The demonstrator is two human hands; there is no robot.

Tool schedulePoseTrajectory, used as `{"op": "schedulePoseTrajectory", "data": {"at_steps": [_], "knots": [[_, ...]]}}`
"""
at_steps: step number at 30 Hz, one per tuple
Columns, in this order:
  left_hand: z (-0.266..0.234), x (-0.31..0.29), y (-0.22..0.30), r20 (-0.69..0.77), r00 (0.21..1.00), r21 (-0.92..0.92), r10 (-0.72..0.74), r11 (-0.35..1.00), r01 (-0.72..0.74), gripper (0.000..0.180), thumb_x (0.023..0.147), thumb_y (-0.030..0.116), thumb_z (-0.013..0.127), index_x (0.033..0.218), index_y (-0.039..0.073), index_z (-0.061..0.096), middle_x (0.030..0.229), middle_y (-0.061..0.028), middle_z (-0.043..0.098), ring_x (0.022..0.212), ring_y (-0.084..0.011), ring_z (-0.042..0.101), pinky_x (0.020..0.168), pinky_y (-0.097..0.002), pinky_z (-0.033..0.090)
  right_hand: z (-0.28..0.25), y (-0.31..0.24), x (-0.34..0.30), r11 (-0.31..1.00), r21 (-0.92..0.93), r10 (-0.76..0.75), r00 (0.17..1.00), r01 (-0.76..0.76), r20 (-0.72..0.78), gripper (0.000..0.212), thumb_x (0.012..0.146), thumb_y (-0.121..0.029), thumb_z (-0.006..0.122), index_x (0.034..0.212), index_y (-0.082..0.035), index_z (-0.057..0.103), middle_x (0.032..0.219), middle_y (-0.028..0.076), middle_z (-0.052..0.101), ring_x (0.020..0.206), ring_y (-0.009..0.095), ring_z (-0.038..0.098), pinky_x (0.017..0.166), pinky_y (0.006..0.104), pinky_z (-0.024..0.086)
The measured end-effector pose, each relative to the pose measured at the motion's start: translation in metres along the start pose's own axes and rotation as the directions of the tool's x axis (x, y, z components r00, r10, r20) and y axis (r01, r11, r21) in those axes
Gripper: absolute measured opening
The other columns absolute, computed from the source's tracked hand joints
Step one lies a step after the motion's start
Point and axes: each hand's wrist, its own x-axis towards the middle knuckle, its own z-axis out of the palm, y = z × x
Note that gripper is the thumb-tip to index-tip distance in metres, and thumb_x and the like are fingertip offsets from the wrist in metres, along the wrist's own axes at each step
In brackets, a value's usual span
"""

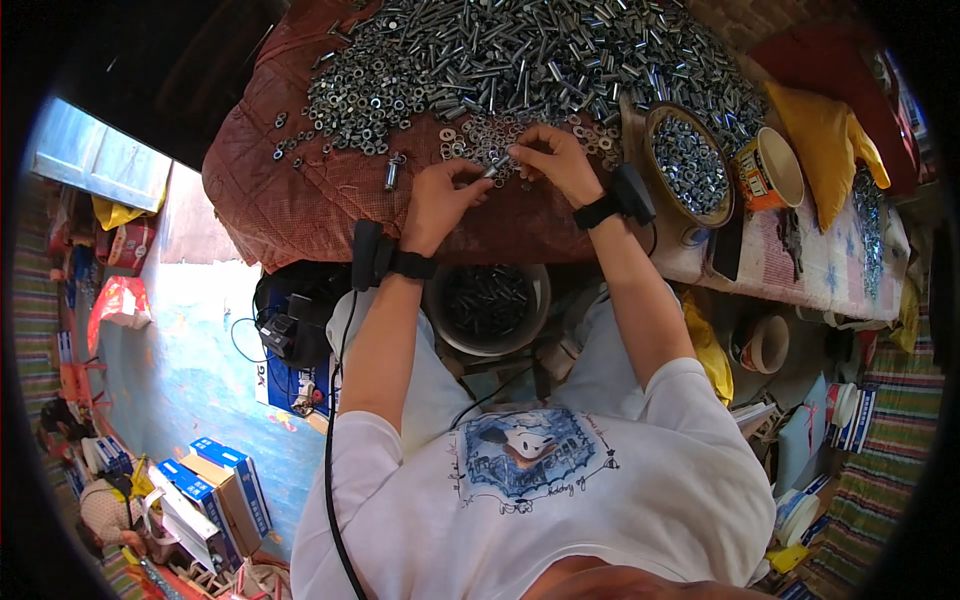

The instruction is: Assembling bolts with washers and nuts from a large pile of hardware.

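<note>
Over the near edge of a red quilted cloth [250, 180], my left hand [440, 203] pinches a small metal bolt [489, 172] between thumb and fingertips. Close beside it, my right hand [562, 168] has thumb and finger drawn together near the bolt's end; whatever is between them is too small to make out. Loose washers [478, 132] lie just beyond my fingers. A bolt with a ring-like part at its top [392, 172] rests on the cloth left of my left hand. Nuts [355, 105] spread at the far left, next to a big heap of metal bolts and sleeves [530, 55].
A round bowl of nuts [688, 165] stands right of my right hand, beside a paper tub [772, 170] and a yellow bag [815, 140]. Below the table edge, between my legs, sits a bucket [540, 318] of dark metal pieces. Blue-and-white boxes [225, 490] stand on the floor at left.
</note>
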Motion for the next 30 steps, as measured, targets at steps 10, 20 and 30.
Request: {"op": "schedulePoseTrajectory", "data": {"at_steps": [10,20,30], "knots": [[0.0084,0.0006,0.0049,-0.012,1.000,-0.112,0.005,0.994,-0.006,0.022,0.078,0.008,0.066,0.094,-0.006,0.061,0.077,-0.0096,0.065,0.063,-0.0124,0.063,0.055,-0.0217,0.049,-0.0009,-0.0022,-0.0049,0.963,0.270,-0.021,0.996,-0.003,0.087,0.013,0.084,-0.012,0.061,0.090,0.000,0.057,0.077,0.006,0.063,0.070,0.012,0.062,0.060,0.0222,0.049],[0.0084,0.0038,0.0064,0.023,0.999,-0.122,-0.029,0.992,0.032,0.019,0.079,0.004,0.064,0.094,-0.007,0.060,0.083,-0.0102,0.064,0.068,-0.0153,0.064,0.057,-0.0233,0.052,-0.0005,-0.0022,-0.0074,0.962,0.264,-0.081,0.996,0.069,0.034,0.011,0.082,-0.009,0.062,0.087,0.000,0.059,0.079,0.005,0.063,0.069,0.010,0.060,0.059,0.0213,0.048],[0.0079,0.0029,0.0026,0.001,1.000,-0.104,0.002,0.995,-0.001,0.019,0.077,0.008,0.067,0.091,-0.004,0.062,0.077,-0.0082,0.066,0.065,-0.0127,0.064,0.055,-0.0213,0.049,-0.0011,-0.0016,-0.0063,0.974,0.136,-0.187,0.981,0.179,0.045,0.015,0.077,-0.007,0.067,0.086,0.001,0.058,0.081,0.004,0.062,0.067,0.008,0.057,0.056,0.0225,0.046]]}}
